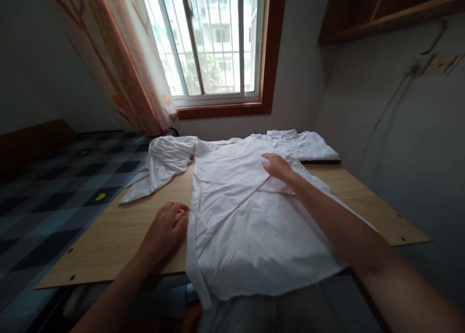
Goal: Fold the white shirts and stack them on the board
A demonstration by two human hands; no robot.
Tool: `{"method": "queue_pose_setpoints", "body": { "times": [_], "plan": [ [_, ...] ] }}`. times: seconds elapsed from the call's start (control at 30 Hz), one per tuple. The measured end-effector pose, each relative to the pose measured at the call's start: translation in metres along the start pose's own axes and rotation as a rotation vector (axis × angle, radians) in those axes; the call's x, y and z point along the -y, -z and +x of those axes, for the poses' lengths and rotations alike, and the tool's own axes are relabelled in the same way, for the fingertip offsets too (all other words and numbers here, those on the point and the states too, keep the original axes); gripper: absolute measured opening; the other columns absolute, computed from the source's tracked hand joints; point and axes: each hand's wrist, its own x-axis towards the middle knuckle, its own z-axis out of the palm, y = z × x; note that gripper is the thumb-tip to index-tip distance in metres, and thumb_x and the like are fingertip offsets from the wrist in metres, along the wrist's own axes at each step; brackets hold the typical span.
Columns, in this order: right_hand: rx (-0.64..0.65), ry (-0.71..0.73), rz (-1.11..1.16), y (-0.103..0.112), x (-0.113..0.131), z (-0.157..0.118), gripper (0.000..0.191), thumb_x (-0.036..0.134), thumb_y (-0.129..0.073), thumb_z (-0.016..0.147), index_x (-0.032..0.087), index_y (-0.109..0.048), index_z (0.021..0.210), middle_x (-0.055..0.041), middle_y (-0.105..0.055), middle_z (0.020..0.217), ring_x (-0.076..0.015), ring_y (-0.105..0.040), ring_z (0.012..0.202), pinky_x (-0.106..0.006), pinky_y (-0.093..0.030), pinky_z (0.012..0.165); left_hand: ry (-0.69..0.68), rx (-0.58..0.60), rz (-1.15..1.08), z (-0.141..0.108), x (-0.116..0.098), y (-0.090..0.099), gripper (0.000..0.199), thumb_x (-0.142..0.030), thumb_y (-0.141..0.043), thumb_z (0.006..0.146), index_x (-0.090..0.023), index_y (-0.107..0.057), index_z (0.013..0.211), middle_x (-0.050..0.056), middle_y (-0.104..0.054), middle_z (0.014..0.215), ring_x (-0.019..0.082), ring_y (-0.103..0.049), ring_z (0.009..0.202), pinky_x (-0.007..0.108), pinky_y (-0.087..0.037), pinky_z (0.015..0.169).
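A white shirt (240, 236) lies spread over a light wooden board (145, 246), its lower hem hanging past the board's near edge. One sleeve (169, 161) stretches out to the left, loosely crumpled. My left hand (169, 226) is at the shirt's left side edge, fingers curled in and closed at the fabric; the fingertips are partly hidden. Farther up, on the right half, my right hand (278, 167) has its thumb and fingers closed on the cloth. A long diagonal crease runs from there down to the lower left.
Behind the shirt at the right, a folded white garment (305, 145) rests on a dark patterned item. A bed with a checked cover (72, 192) adjoins the board's left side. Ahead are a window (218, 42) and a curtain (127, 57); a wooden shelf (395, 23) hangs upper right.
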Motion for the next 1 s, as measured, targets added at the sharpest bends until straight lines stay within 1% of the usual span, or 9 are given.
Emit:
{"method": "queue_pose_setpoints", "body": {
  "times": [0.07, 0.17, 0.23, 0.33, 0.53, 0.63, 0.77, 0.87, 1.0],
  "plan": [
    [-0.028, -0.096, -0.047, 0.014, -0.045, -0.001, 0.045, 0.021, -0.048, 0.094, 0.012, -0.061, 0.136, -0.0163, -0.066, 0.132, -0.0271, -0.062, 0.12, -0.034, -0.046, 0.101, 0.076, -0.033, 0.062, 0.008, 0.006, -0.006, 0.034, -0.041, -0.044, 0.089, -0.015, -0.063, 0.101, 0.012, -0.067, 0.095, 0.028, -0.063, 0.094, 0.043, -0.051, 0.092],
    [-0.06, -0.247, -0.186, 0.028, -0.102, -0.009, 0.042, 0.021, -0.05, 0.091, 0.014, -0.066, 0.129, -0.0168, -0.068, 0.128, -0.0273, -0.064, 0.115, -0.03, -0.047, 0.091, 0.132, -0.009, 0.191, 0.017, 0.012, -0.016, 0.037, -0.043, -0.041, 0.09, -0.015, -0.062, 0.102, 0.014, -0.066, 0.096, 0.03, -0.061, 0.097, 0.046, -0.047, 0.094],
    [-0.038, -0.29, -0.221, 0.032, -0.127, -0.018, 0.036, 0.024, -0.05, 0.092, 0.016, -0.071, 0.12, -0.0155, -0.071, 0.121, -0.027, -0.066, 0.109, -0.029, -0.047, 0.083, 0.153, 0.031, 0.245, 0.023, 0.014, -0.022, 0.037, -0.043, -0.037, 0.092, -0.015, -0.061, 0.097, 0.014, -0.067, 0.098, 0.031, -0.061, 0.1, 0.046, -0.046, 0.095],
    [0.036, -0.313, -0.225, 0.032, -0.145, -0.028, 0.032, 0.034, -0.049, 0.095, 0.018, -0.075, 0.106, -0.0137, -0.074, 0.112, -0.0271, -0.068, 0.101, -0.029, -0.045, 0.073, 0.205, 0.094, 0.268, 0.037, 0.011, -0.027, 0.037, -0.039, -0.033, 0.095, -0.016, -0.062, 0.096, 0.014, -0.068, 0.101, 0.029, -0.061, 0.101, 0.042, -0.046, 0.094],
    [0.107, -0.362, -0.164, 0.02, -0.142, -0.034, 0.038, 0.048, -0.053, 0.094, 0.017, -0.072, 0.103, -0.0133, -0.075, 0.107, -0.0265, -0.068, 0.093, -0.028, -0.039, 0.064, 0.335, 0.1, 0.342, 0.065, -0.006, -0.038, 0.034, -0.034, -0.034, 0.097, -0.015, -0.063, 0.1, 0.015, -0.068, 0.106, 0.029, -0.062, 0.104, 0.038, -0.047, 0.09],
    [0.12, -0.33, -0.172, 0.015, -0.139, -0.035, 0.033, 0.044, -0.054, 0.094, 0.017, -0.07, 0.101, -0.013, -0.075, 0.105, -0.0255, -0.068, 0.093, -0.028, -0.038, 0.063, 0.349, 0.06, 0.4, 0.069, -0.015, -0.042, 0.032, -0.033, -0.038, 0.097, -0.013, -0.063, 0.102, 0.017, -0.067, 0.108, 0.032, -0.061, 0.106, 0.04, -0.047, 0.089],
    [0.096, -0.313, -0.247, 0.012, -0.128, -0.039, 0.032, 0.041, -0.048, 0.097, 0.019, -0.065, 0.111, -0.0145, -0.073, 0.11, -0.028, -0.069, 0.096, -0.029, -0.041, 0.066, 0.326, 0.051, 0.463, 0.072, -0.022, -0.045, 0.032, -0.029, -0.037, 0.097, -0.011, -0.062, 0.106, 0.019, -0.066, 0.111, 0.033, -0.062, 0.108, 0.04, -0.048, 0.087],
    [0.069, -0.302, -0.314, 0.012, -0.115, -0.038, 0.031, 0.037, -0.044, 0.099, 0.018, -0.061, 0.117, -0.0158, -0.074, 0.106, -0.0303, -0.07, 0.095, -0.032, -0.045, 0.068, 0.329, 0.069, 0.501, 0.082, -0.024, -0.045, 0.036, -0.027, -0.034, 0.097, -0.007, -0.06, 0.112, 0.023, -0.067, 0.112, 0.035, -0.064, 0.107, 0.042, -0.048, 0.085],
    [0.009, -0.285, -0.357, 0.01, -0.1, -0.032, 0.03, 0.033, -0.041, 0.101, 0.017, -0.057, 0.12, -0.017, -0.074, 0.103, -0.0302, -0.072, 0.093, -0.034, -0.048, 0.072, 0.409, 0.123, 0.472, 0.101, -0.023, -0.043, 0.042, -0.028, -0.031, 0.098, -0.002, -0.055, 0.12, 0.027, -0.069, 0.106, 0.038, -0.067, 0.103, 0.044, -0.049, 0.082]
  ]
}}
